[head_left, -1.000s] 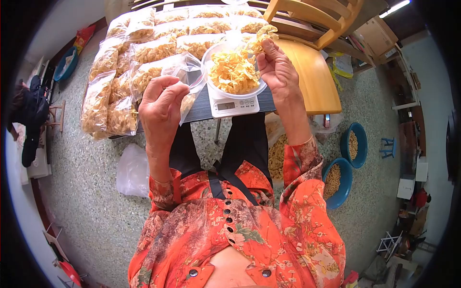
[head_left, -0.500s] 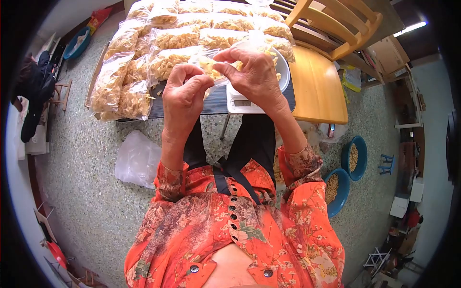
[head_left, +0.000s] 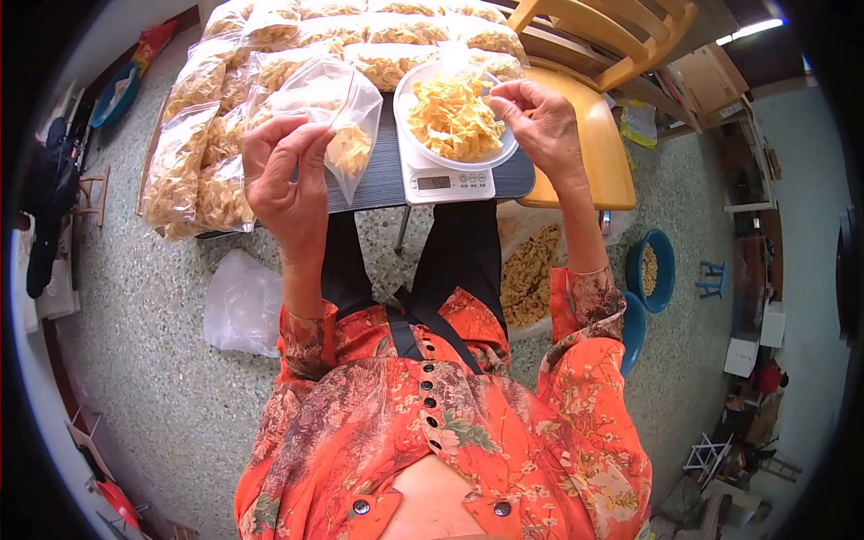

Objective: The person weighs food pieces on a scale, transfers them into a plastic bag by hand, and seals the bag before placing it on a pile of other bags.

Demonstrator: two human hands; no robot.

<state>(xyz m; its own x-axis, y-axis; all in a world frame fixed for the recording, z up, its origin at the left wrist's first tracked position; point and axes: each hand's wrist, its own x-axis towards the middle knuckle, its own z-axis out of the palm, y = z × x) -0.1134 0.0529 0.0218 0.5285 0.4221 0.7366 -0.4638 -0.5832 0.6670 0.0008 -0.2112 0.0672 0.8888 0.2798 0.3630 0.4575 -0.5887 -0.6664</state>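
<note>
My left hand [head_left: 288, 171] pinches the edge of a clear zip bag [head_left: 358, 103], which has a few pale yellow, chip-like dried pieces [head_left: 349, 149] in its lower part. A white bowl [head_left: 402, 129] heaped with the same dried pieces [head_left: 454, 117] rests on a white digital scale [head_left: 450, 186] with a lit display. At the bowl's right rim is my right hand [head_left: 540, 126], thumb and forefinger brought together over the edge. What lies between those fingertips is too small to make out.
Several filled bags [head_left: 193, 162] cover the back and left of the dark table [head_left: 315, 191]. A wooden chair [head_left: 585, 135] stands against its right side. On the floor are a clear plastic bag [head_left: 243, 301], an open bag of brown pieces [head_left: 533, 279] and blue basins [head_left: 661, 270].
My hands have parted. The left has moved left with the zip bag, and the right has let go of it and shifted to the bowl's right rim. The bowl and scale are now uncovered.
</note>
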